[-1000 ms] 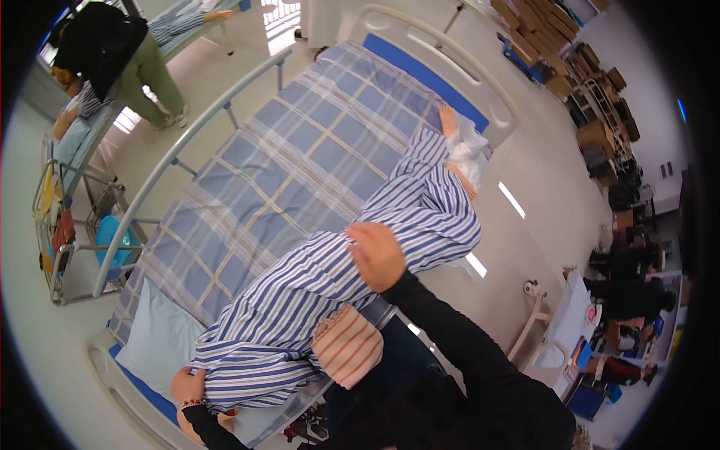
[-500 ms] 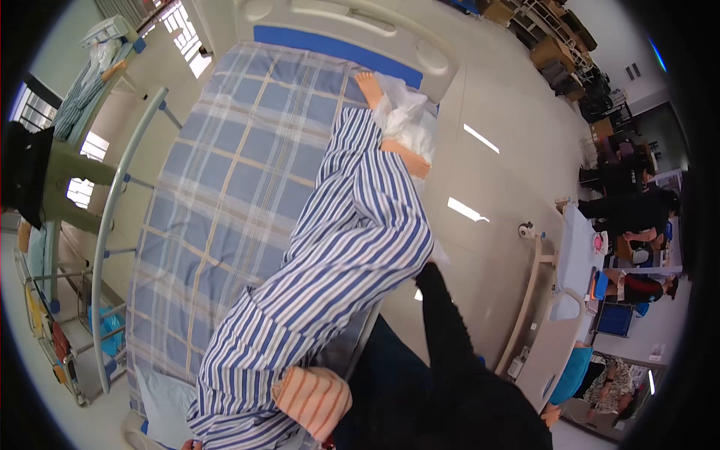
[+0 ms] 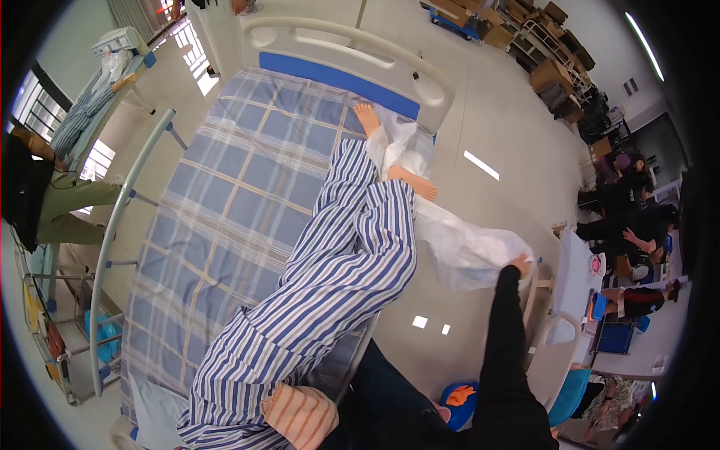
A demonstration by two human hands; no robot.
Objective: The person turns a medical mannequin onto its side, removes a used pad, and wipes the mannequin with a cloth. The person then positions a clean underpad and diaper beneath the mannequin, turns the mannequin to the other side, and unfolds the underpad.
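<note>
My right hand [image 3: 519, 264], at the end of a black sleeve, grips a translucent white sheet [image 3: 472, 251] beyond the bed's right side. The sheet stretches from the feet of a figure, likely a manikin, in blue-and-white striped clothes [image 3: 330, 292]. One bare foot [image 3: 366, 118] lies on the checked bedsheet [image 3: 217, 172]; the other foot [image 3: 416, 184] rests over the white sheet near the bed's edge. A folded orange-striped cloth [image 3: 301, 416] covers something at the end of the figure's arm. My left hand is out of view.
A raised side rail [image 3: 112, 225] runs along the bed's left. The footboard [image 3: 427, 75] stands at the far end. A blue basin [image 3: 459, 405] with an orange item is low beside my right arm. Another bed [image 3: 555, 345] stands right; people are at both sides.
My right hand has moved from above the striped clothes to the right, past the bed's edge, drawing the white sheet out. My left hand has left the view. The camera view has turned.
</note>
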